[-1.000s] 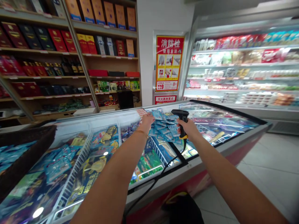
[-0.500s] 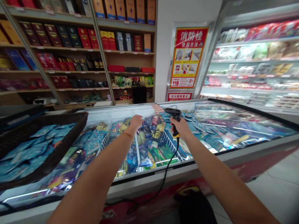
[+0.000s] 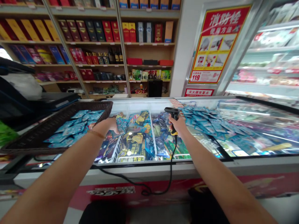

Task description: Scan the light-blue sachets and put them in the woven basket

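My right hand (image 3: 177,123) is wrapped round the grip of a black and yellow barcode scanner (image 3: 172,110), held above the chest freezer (image 3: 158,168). A black cable hangs from the scanner's grip. Above the freezer's left part, by the right edge of a brown woven basket (image 3: 23,138), hovers my left hand (image 3: 110,125). Its thumb stretches out, its other fingers are largely hidden, and no item shows in it. Blue packets (image 3: 74,128) lie in the woven basket. A heap of similar blue packets (image 3: 210,121) lies right of the scanner.
White wire dividers (image 3: 153,137) separate bagged goods (image 3: 135,143) inside the freezer. The scanner cable (image 3: 130,179) loops along the freezer's front. Shelves of boxes (image 3: 93,31) stand behind, with a red poster (image 3: 217,43) and a lit display case (image 3: 273,59) to the right.
My left hand has moved left, from over the middle of the freezer to the woven basket's edge. The view has turned left. The scanner stays in my right hand.
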The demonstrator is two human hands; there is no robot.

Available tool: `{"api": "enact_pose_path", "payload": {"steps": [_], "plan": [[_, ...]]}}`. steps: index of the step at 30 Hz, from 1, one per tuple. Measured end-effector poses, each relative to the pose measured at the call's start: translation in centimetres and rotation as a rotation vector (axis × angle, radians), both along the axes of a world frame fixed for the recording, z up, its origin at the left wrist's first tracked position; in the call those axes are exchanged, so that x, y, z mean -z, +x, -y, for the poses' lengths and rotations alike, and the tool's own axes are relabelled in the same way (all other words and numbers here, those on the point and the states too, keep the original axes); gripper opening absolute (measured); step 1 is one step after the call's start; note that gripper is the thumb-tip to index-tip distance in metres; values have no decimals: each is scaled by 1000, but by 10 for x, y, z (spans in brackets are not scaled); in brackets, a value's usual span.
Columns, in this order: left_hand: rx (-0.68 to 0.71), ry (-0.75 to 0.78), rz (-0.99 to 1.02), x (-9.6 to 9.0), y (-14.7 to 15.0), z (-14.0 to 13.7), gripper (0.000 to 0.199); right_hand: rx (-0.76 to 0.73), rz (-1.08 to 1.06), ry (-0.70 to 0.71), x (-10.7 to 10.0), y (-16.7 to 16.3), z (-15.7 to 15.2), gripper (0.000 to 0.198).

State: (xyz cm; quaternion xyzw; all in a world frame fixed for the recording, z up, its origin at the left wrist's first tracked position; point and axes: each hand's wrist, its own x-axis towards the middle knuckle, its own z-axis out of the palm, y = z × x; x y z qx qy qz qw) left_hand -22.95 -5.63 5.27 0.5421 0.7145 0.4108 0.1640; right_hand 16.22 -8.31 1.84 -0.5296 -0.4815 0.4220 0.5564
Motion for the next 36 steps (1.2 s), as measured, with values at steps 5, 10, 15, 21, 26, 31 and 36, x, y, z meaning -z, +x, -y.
{"api": "enact_pose_path", "payload": {"steps": [5, 10, 15, 21, 26, 31, 36], "plan": [[-79, -228, -246, 5, 6, 10, 55, -34, -122, -40, 9, 3, 5, 23], [-122, 13, 149, 5, 30, 26, 53, -53, -158, -41, 5, 8, 12, 27], [137, 2, 226, -3, 84, 42, 48, -83, -142, -50, 3, 10, 17, 28], [275, 126, 422, 1, 167, 16, 29, -99, -95, -33, 0, 12, 23, 28], [214, 216, 615, 28, 191, -9, 16, -155, -73, -7, 2, 15, 24, 25], [200, 173, 811, 52, 184, -12, 16, -173, 10, 16, 6, 13, 25, 25], [183, 195, 929, 62, 179, -18, 28, -189, 178, 23, 2, 8, 34, 25]]}}
